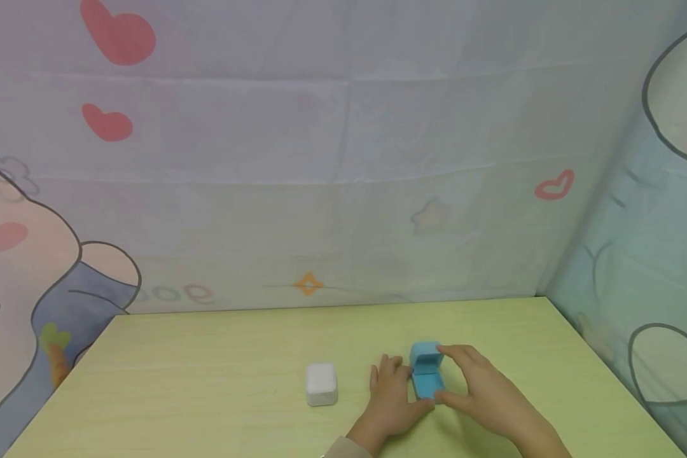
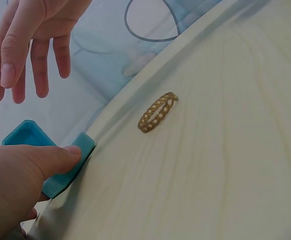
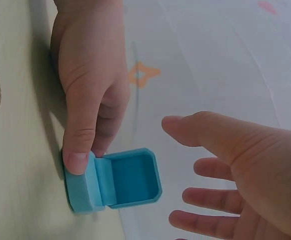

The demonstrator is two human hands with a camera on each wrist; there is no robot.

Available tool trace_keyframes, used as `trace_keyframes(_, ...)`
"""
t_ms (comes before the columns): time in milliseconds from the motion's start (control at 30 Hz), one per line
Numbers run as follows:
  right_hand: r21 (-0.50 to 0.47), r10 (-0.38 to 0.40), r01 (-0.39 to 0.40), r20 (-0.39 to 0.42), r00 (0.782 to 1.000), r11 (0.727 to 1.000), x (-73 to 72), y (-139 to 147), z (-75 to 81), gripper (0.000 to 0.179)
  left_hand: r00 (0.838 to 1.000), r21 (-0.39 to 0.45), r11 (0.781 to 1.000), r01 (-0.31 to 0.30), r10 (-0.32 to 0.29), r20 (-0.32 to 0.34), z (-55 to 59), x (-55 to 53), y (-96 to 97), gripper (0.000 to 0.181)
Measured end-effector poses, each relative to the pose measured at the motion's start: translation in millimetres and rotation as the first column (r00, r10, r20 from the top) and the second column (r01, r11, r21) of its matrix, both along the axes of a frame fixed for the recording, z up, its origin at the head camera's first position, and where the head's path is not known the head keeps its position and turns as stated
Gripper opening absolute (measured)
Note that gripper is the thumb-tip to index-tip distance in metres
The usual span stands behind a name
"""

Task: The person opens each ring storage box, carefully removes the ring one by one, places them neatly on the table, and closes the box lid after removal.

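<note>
A small light-blue ring box [image 1: 428, 375] stands on the table with its lid raised. My left hand [image 1: 390, 397] holds its base, the thumb [image 3: 77, 162] pressed on the front edge and the fingers around the far side. My right hand [image 1: 486, 391] hovers to the right, thumb and fingers spread; in the right wrist view a gap separates it from the lid. A gold-coloured ring set with pale beads [image 2: 160, 115] lies on the tabletop in the left wrist view. The head view does not show this ring.
A white box with rounded corners [image 1: 321, 385] sits to the left of my left hand. The pale yellow wooden table [image 1: 206, 369] ends at a printed cloth backdrop [image 1: 343, 159] behind, with another cloth panel [image 1: 624, 267] along the right side.
</note>
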State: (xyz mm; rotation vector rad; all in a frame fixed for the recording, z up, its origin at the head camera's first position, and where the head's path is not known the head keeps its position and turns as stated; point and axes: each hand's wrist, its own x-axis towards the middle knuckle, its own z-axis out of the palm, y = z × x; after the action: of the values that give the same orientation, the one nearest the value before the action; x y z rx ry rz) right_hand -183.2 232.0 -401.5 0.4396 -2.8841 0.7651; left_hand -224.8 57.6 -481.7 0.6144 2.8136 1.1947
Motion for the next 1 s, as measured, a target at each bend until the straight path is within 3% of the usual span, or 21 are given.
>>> trace_keyframes(267,0.005,-0.002,0.002,-0.070,0.998,1.000,-7.0,2.7,-6.4,0.066,1.000,0.007,1.000,0.002,-0.002,0.000,0.4,0.1,-0.3,0.061)
trace_keyframes(467,-0.043,-0.002,-0.004,-0.122,0.993,0.999,-12.3,3.1,-15.8,0.067,1.000,0.008,1.000,0.004,-0.004,0.007,1.1,0.2,-0.8,0.061)
trace_keyframes(1000,-0.222,-0.034,0.008,-0.116,0.993,0.975,-23.8,0.6,-37.9,0.072,1.000,-0.008,1.000,0.006,-0.006,-0.019,-0.2,-0.7,-0.9,0.061)
